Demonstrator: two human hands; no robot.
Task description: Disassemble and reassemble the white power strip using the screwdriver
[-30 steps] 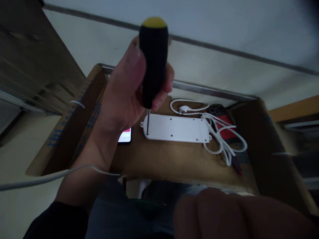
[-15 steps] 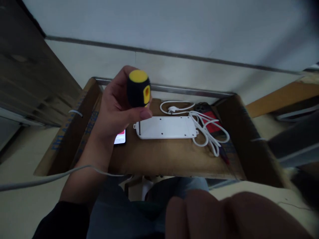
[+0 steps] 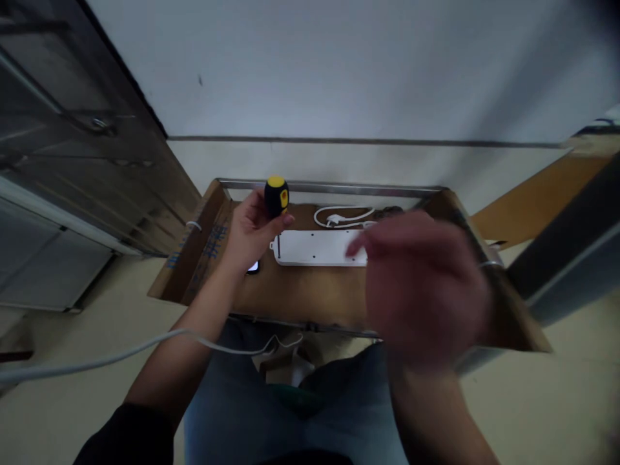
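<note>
A small screwdriver [image 3: 276, 197] with a stubby black and yellow handle stands upright in my left hand [image 3: 252, 232], whose fingers are closed round the handle. Its thin shaft points down at the near left end of a white power strip [image 3: 320, 248]. The strip lies with its flat, screw-holed side up. My right hand [image 3: 426, 284] is raised over the strip's right end, smeared by motion, so its fingers cannot be read. It hides that end and most of the white cord; the plug [image 3: 334, 220] still shows behind the strip.
Everything lies on a cardboard-lined tray [image 3: 310, 300] with raised cardboard sides and a metal rail [image 3: 329, 187] at the back. A lit phone [image 3: 253, 267] sits partly under my left wrist. A pale cable [image 3: 140, 342] crosses my left forearm. Behind stands a white wall.
My right hand has come up from the bottom edge to over the strip's right end. The view has shifted back, while my left hand keeps the screwdriver at the strip's left end.
</note>
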